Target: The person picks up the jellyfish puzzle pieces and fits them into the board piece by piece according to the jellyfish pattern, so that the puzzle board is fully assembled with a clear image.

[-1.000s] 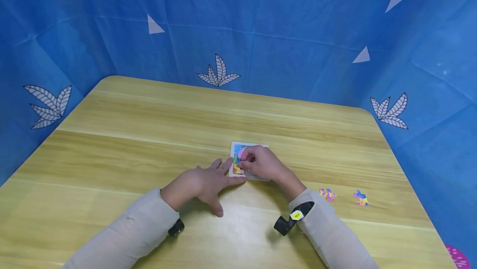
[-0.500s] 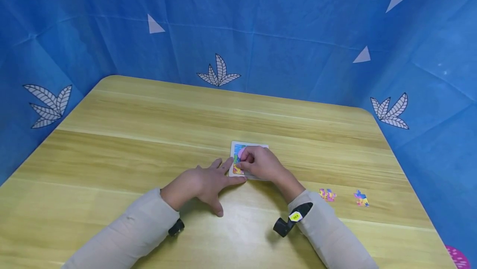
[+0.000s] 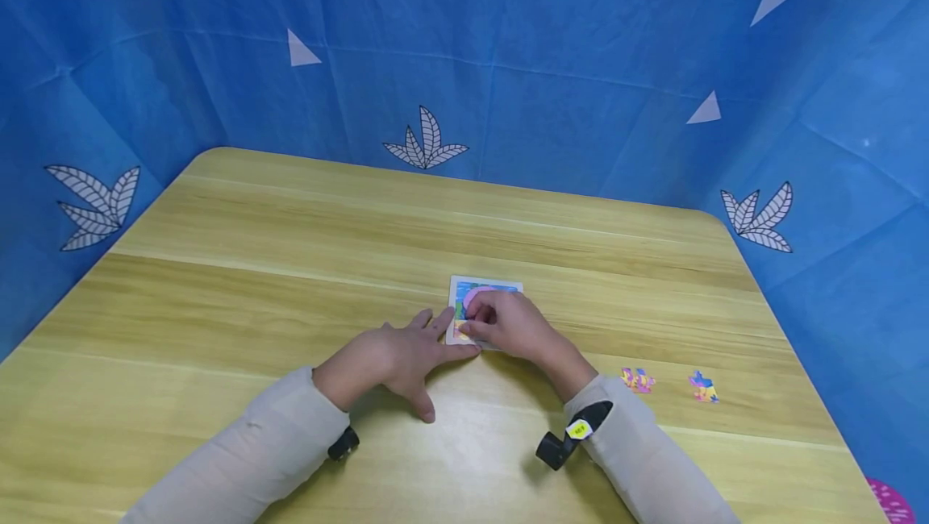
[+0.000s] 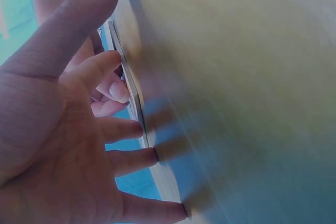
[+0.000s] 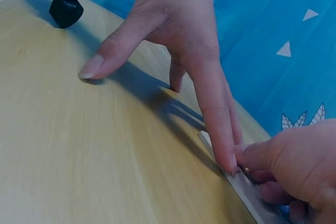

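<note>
A small jigsaw puzzle in a white-bordered tray [image 3: 453,330] lies flat on the table, showing blue, pink and yellow patches. My left hand [image 3: 410,356] has its fingers spread; fingertips rest at the tray's left and near edges, as the left wrist view shows the tray edge [image 4: 131,85] beside them. Over the picture, my right hand [image 3: 511,322] has curled fingers and thumb pinching at a puzzle piece, mostly hidden by the hand. In the right wrist view, the right thumb [image 5: 257,153] is close beside a left fingertip.
Two loose clusters of puzzle pieces, one pink and yellow [image 3: 638,380], one blue and yellow [image 3: 704,387], lie to the right of my right forearm. The wooden table [image 3: 290,210] meets a blue curtain [image 3: 508,64] at its far side.
My right hand has shifted slightly toward me over the tray. More of the blue and pink picture shows along its top. The left hand has stayed put.
</note>
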A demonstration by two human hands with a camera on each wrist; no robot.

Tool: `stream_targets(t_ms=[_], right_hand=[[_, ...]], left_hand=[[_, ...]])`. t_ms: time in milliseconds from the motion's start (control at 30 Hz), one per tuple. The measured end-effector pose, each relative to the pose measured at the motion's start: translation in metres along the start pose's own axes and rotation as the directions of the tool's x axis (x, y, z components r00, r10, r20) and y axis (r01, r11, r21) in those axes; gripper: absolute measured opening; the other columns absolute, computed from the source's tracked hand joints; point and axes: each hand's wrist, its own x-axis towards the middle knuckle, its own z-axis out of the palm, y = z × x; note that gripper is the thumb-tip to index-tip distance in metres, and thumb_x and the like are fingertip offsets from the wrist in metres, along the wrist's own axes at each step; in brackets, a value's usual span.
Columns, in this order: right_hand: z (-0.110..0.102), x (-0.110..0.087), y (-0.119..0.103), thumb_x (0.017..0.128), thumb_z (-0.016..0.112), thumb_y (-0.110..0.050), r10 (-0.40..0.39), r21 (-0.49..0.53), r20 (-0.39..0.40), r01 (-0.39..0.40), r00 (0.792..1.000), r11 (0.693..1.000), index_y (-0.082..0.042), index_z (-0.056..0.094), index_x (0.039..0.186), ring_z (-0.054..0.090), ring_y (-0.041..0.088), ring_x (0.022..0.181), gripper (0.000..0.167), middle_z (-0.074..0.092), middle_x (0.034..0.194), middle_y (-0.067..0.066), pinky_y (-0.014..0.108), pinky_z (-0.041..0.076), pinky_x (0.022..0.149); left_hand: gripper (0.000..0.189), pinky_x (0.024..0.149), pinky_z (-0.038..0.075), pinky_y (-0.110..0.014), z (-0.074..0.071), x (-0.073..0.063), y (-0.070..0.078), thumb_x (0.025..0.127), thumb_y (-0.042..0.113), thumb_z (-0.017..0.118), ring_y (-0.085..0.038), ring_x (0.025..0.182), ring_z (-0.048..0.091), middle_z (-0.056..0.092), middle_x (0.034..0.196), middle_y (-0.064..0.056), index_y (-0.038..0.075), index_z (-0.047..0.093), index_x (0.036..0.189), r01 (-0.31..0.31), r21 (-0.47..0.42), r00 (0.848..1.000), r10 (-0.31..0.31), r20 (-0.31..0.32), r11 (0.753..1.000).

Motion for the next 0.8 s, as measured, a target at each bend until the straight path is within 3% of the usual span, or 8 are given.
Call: stream_targets(t_ms=[167, 367, 633, 800], right_hand=[[0.001, -0.007, -0.001, 0.086, 0.069, -0.018, -0.107, -0.099, -0.024, 0.104, 0.994, 0.99, -0.012, 0.07, 0.084, 0.056, 0.006, 0.072, 0.006, 0.065, 0.077, -0.006, 0.025, 0.049, 0.068], [0.001, -0.018, -0.004, 0.088, 0.066, -0.017, -0.281, -0.317, -0.025, 0.259, 0.959, 0.912, -0.009, 0.074, 0.095, 0.059, 0.009, 0.079, 0.014, 0.066, 0.088, -0.001, 0.028, 0.053, 0.074], [0.002, -0.022, -0.003, 0.092, 0.06, -0.021, -0.279, -0.362, 0.035, 0.273, 0.96, 0.891, -0.003, 0.064, 0.119, 0.056, 0.01, 0.075, 0.033, 0.064, 0.092, 0.004, 0.029, 0.052, 0.071], [0.0, -0.02, -0.003, 0.094, 0.056, -0.024, -0.303, -0.414, 0.076, 0.307, 0.95, 0.857, -0.003, 0.064, 0.12, 0.054, 0.011, 0.071, 0.034, 0.064, 0.087, 0.003, 0.029, 0.051, 0.067]], left_hand=[[0.098, 0.097, 0.028, -0.071, 0.001, -0.001, 0.0, 0.068, 0.051, 0.079, -0.035, 0.144, 0.004, -0.006, 0.159, -0.007, 0.047, 0.02, 0.147, 0.001, 0.003, 1.0, -0.001, -0.001, 1.0], [0.097, 0.096, 0.027, -0.072, 0.001, -0.001, 0.0, 0.069, 0.051, 0.078, -0.036, 0.144, 0.005, -0.005, 0.159, -0.008, 0.046, 0.021, 0.147, -0.001, -0.001, 1.0, 0.001, -0.002, 1.0], [0.097, 0.095, 0.028, -0.073, 0.003, -0.001, 0.0, 0.069, 0.051, 0.078, -0.037, 0.144, 0.005, -0.006, 0.159, -0.008, 0.047, 0.02, 0.147, -0.004, -0.002, 1.0, 0.004, 0.003, 1.0], [0.097, 0.094, 0.028, -0.073, 0.001, 0.0, 0.0, 0.07, 0.051, 0.078, -0.037, 0.144, 0.005, -0.005, 0.159, -0.008, 0.047, 0.02, 0.147, -0.008, 0.009, 1.0, 0.008, -0.002, 1.0]])
